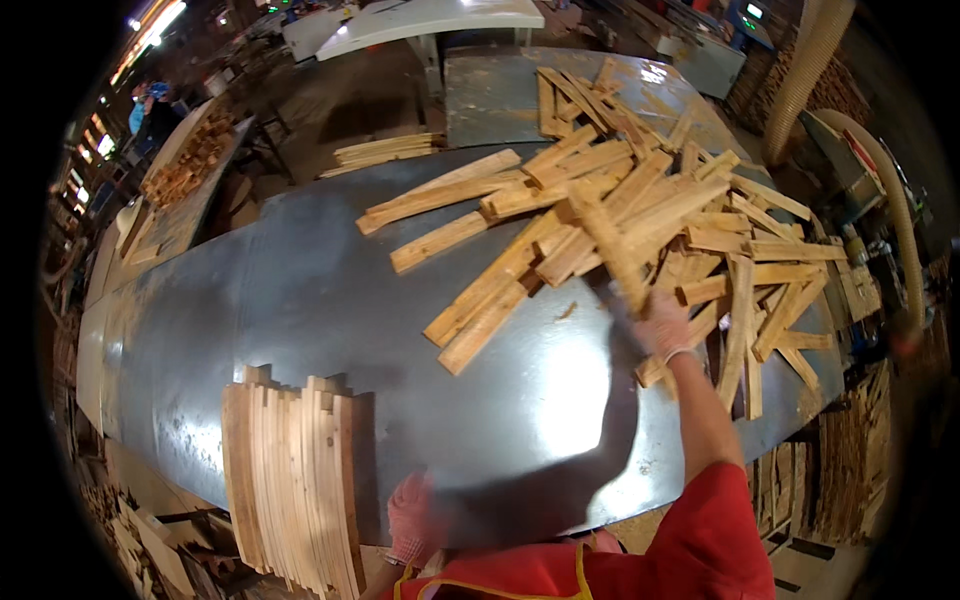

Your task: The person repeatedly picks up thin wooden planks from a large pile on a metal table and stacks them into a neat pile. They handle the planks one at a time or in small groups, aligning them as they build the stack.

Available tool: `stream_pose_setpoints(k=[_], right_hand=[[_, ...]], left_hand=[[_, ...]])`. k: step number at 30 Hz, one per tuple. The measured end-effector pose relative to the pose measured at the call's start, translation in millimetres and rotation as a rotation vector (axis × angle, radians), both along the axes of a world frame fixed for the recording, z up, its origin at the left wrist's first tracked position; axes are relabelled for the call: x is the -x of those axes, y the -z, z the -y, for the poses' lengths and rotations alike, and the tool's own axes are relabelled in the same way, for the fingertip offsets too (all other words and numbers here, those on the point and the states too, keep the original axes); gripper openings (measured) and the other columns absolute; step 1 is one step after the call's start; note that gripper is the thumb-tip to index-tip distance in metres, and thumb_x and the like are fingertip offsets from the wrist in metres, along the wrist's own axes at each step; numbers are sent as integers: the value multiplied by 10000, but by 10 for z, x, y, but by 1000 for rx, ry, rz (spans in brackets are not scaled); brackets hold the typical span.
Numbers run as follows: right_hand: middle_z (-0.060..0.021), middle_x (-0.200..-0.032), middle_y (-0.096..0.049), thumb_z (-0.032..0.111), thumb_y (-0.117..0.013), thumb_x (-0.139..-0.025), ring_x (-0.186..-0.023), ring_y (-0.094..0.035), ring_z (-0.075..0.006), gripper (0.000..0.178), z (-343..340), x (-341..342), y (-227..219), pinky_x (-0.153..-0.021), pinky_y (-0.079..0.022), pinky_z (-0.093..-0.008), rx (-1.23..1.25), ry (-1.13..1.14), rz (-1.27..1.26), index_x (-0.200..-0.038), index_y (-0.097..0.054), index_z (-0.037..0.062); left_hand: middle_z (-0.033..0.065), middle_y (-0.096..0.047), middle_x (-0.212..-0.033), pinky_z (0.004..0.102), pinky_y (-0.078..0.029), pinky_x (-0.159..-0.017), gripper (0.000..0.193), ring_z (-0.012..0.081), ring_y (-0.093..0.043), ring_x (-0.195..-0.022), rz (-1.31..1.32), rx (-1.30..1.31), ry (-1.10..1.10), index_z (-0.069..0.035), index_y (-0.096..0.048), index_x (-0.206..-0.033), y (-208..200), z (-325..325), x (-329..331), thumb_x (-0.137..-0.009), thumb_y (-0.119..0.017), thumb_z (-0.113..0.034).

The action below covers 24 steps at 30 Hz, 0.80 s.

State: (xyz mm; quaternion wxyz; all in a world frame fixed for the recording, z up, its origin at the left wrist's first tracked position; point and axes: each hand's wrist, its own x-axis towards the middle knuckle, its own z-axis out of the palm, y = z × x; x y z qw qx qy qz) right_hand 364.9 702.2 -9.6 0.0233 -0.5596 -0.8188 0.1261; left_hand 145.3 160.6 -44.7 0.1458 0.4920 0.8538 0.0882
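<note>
My right hand (661, 324), in a light glove, grips the near end of a wooden strip (608, 243), which points away from me and is smeared by motion. Around it spreads a loose heap of wooden strips (718, 222), crossing each other at many angles. Close to the table's front edge is my left hand (412, 518), also gloved; its fingers are too blurred to read. To the left of that hand, a row of wooden strips (297, 475) lies packed side by side, ends roughly lined up.
Everything lies on a wide grey metal-topped table (300, 300). Beyond it are a small stack of strips (385, 152), a white table (430, 22) and a side bench with wood pieces (195, 160). A ribbed hose (805, 80) hangs at the far right.
</note>
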Motion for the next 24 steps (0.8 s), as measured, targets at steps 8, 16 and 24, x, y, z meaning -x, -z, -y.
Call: stream_pose_setpoints(k=[8,16,24], right_hand=[[-270,-1396,-658,333,-893,-811,-1279,-631,-419,792,518,-935,-113,-1112,-483,-465,-69,232,-417,-1437,-589,-43],[-227,-1463,-601,89,-641,-921,-1215,-650,-365,856,998,-1654,836,-1032,-530,-425,109,443,-624,-1694,-281,25],[-106,-1247,-625,-24,-684,-926,-956,-658,-205,832,3455,154,700,-797,-594,-329,1045,279,-1077,-1676,-337,73]], left_hand=[[223,-575,-1470,524,-504,-1076,947,447,-578,-1326,272,-35,-62,-27,-469,-1538,-386,-969,-147,-793,-887,-435],[194,-649,-1388,506,-542,-1046,855,388,-674,-1218,318,213,-102,-115,-482,-1576,-44,-897,-95,-835,-775,-426],[210,-706,-1243,549,-601,-874,623,457,-713,-1021,433,-114,-349,-134,-562,-1498,-215,599,-89,-905,-666,-290]])
